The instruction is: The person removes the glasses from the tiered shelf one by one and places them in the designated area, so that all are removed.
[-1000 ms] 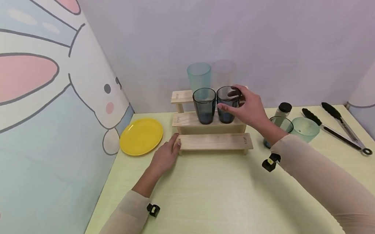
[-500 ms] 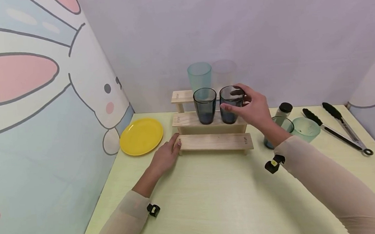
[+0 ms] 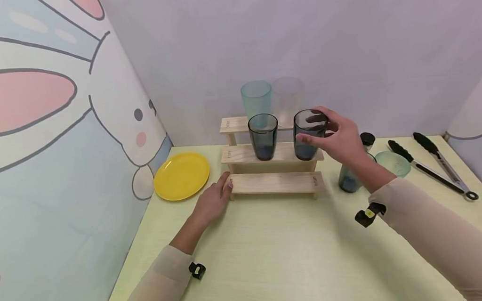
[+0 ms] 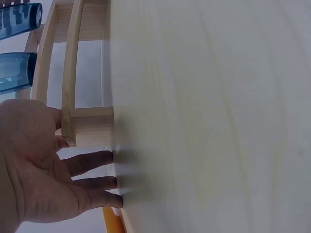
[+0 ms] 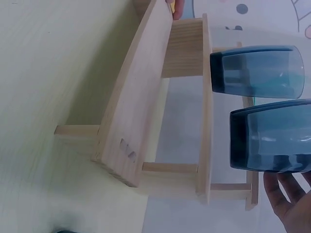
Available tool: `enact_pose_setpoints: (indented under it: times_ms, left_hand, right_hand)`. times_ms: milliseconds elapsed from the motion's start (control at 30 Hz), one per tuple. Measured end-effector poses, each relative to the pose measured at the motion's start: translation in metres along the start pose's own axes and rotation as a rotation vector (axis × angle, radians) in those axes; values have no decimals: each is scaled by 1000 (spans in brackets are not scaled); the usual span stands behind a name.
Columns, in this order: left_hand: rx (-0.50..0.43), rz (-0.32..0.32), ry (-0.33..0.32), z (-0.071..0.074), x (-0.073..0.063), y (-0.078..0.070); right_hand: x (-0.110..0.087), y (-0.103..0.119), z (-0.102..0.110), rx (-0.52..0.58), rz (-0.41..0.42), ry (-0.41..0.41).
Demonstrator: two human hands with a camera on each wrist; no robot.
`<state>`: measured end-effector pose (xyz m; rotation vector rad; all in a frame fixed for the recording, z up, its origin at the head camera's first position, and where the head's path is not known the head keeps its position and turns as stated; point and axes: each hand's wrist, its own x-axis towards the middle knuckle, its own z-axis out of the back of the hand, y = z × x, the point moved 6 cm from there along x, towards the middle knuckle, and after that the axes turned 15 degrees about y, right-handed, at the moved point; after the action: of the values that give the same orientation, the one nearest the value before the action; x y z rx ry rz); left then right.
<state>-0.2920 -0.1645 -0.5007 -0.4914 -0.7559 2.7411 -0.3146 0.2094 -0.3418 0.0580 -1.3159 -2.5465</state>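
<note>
Dark glass (image 5: 279, 137), one: just right of centre in the head view, near upright, to my eye clear of the middle shelf (image 3: 284, 151). Right hand (image 3: 342, 140): grip closed on that glass, thumb nearest me; best carried level, base above the board. Matching glass (image 3: 264, 137), one: left of it, apart; gap worth preserving. Wooden rack (image 3: 275, 182): centre. Left hand (image 3: 213, 200): at its left end, useful for steadying; pinching or merely resting, cannot tell. Yellow plate (image 3: 182, 176): left of centre. Tongs (image 3: 436, 176): far right, on the counter (image 3: 266, 252).

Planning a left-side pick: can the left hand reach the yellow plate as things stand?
Likely yes: the yellow plate lies near the left hand, with nothing visible between them. It would just have to leave the wooden rack it touches.
</note>
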Motion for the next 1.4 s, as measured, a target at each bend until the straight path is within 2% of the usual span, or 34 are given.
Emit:
enact_pose_setpoints:
  times_ms: [200, 333, 400, 567, 633, 667, 700, 800, 833, 900, 933, 1067, 1167, 1400]
  left_hand:
    - [42, -34, -47, -18, 26, 34]
    - [44, -53, -37, -12, 18, 25]
    - [13, -44, -25, -6, 9, 15]
    - [20, -44, -43, -9, 14, 20]
    - [24, -36, -37, -8, 13, 17]
    - [12, -25, -27, -5, 8, 11]
    - [10, -29, -39, -6, 10, 14]
    - [-2, 0, -10, 2, -2, -2]
    - [-5, -1, -12, 2, -3, -3]
    - [16, -21, -30, 0, 2, 3]
    - [19, -19, -20, 1, 1, 1]
    - [35, -40, -33, -12, 23, 28]
    - [28, -44, -34, -16, 28, 34]
    - [15, -48, -24, -8, 13, 17]
  right_hand:
    - [-11, -6, 13, 1, -22, 1]
    - [-19, -13, 23, -5, -49, -9]
    - [-23, -16, 28, -13, -56, -14]
    - [-33, -23, 42, -58, -54, -43]
    - [-38, -25, 47, -68, -51, -56]
    - [-40, -26, 50, -70, -52, -63]
    - [-42, -27, 52, -71, -54, -69]
    - [-48, -30, 59, -69, -62, -85]
    - [-50, -31, 62, -71, -64, -89]
    - [-53, -34, 67, -83, -71, -102]
    - [-55, -35, 69, -91, -76, -108]
    - [-63, -43, 81, -121, -106, -116]
    - [-70, -49, 89, -115, -127, -117]
    - [-87, -59, 106, -110, -157, -140]
